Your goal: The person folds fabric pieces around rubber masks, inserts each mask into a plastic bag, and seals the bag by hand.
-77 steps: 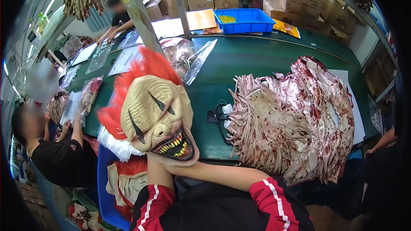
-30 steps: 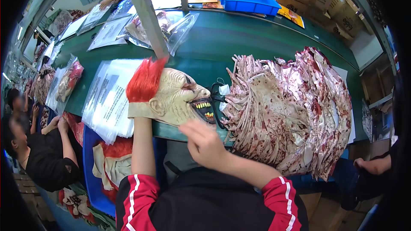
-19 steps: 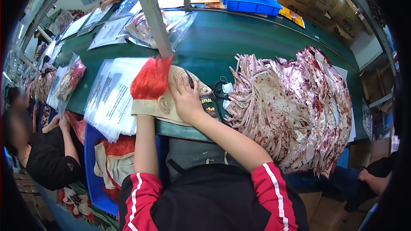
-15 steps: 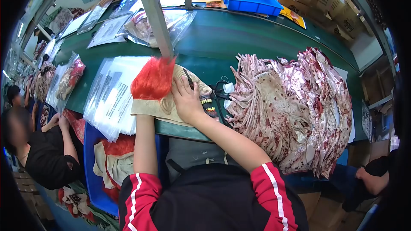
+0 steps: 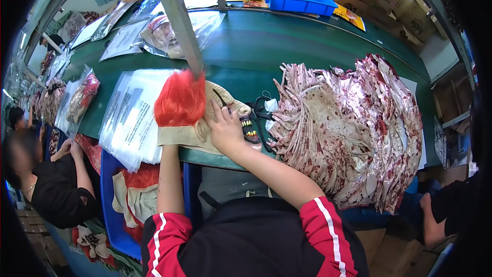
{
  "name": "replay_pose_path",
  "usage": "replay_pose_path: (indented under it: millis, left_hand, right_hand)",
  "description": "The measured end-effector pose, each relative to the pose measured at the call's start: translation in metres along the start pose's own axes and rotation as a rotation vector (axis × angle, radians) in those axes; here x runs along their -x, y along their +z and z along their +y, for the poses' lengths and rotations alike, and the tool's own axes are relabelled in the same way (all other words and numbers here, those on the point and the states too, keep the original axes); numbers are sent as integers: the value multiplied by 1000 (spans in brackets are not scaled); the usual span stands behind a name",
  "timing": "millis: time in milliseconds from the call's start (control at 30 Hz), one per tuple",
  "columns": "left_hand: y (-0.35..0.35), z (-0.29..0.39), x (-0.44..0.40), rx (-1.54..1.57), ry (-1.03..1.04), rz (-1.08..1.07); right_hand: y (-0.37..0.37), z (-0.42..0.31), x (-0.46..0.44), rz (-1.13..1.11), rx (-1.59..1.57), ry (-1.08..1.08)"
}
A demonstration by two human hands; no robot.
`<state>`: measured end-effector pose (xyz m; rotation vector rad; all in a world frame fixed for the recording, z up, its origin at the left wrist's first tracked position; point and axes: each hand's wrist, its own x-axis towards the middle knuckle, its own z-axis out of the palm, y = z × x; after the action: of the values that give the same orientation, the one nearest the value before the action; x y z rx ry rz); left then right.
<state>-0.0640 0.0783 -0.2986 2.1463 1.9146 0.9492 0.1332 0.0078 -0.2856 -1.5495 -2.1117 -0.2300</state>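
A clown-like rubber mask [image 5: 192, 137] lies on its side at the bench's near edge, its yellow-toothed mouth facing right. Red hair [image 5: 179, 101] covers its left part. My right hand [image 5: 227, 131] rests flat on the cheek below the dark brow, fingers spread. My left forearm [image 5: 170, 179] runs up under the mask's pale neck edge, and my left hand is hidden there; whether it is inside or beneath, I cannot tell. Just left of the mask lies a stack of printed clear plastic bags [image 5: 125, 118]. A black strap with a white tag [image 5: 271, 105] lies by its mouth.
To the right is a large pile of blood-spattered fabric pieces [image 5: 348, 133]. A metal post [image 5: 179, 20] stands behind the mask. A blue bin [image 5: 107, 195] with more red-haired masks sits at lower left. Another person [image 5: 56, 184] sits at the left; bagged masks [image 5: 164, 36] lie farther back.
My right hand has shifted slightly on the mask, with its fingers more apart. The mask stays nearly in place, and the view has moved a little.
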Motion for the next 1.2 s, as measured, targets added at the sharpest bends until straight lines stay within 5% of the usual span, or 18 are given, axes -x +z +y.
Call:
replay_pose_path:
  millis: [100,167,200,267,367,433,500,600,767,1033,1200]
  left_hand:
    - [-1,-6,42,-19,141,-7]
    - [-11,-29,75,-392,641,-63]
    - [-34,-4,79,-398,648,-61]
    - [-90,56,90,-326,328,-473]
    - [-141,135,66,-304,100,-705]
    - [-149,169,39,-25,-204,-571]
    - [-104,146,25,102,380,-41]
    - [-53,117,9,-322,495,-147]
    - [-18,77,14,45,293,-381]
    - [-22,110,36,-229,408,-141]
    - [-33,147,55,-154,441,79]
  right_hand:
    - [-1,-5,-3,-33,61,10]
    - [-3,-6,-4,-28,79,-9]
    - [-5,-5,-5,-22,102,-19]
    - [-6,-6,-3,-22,148,-33]
    - [-5,-12,0,-98,147,-25]
    - [-6,-14,-1,-164,155,-27]
    - [-7,-15,0,-188,204,-31]
    - [-10,-9,3,-259,362,-18]
    - [2,10,15,-101,34,32]
    - [-6,12,17,-199,46,30]
    - [-132,7,22,-545,14,8]
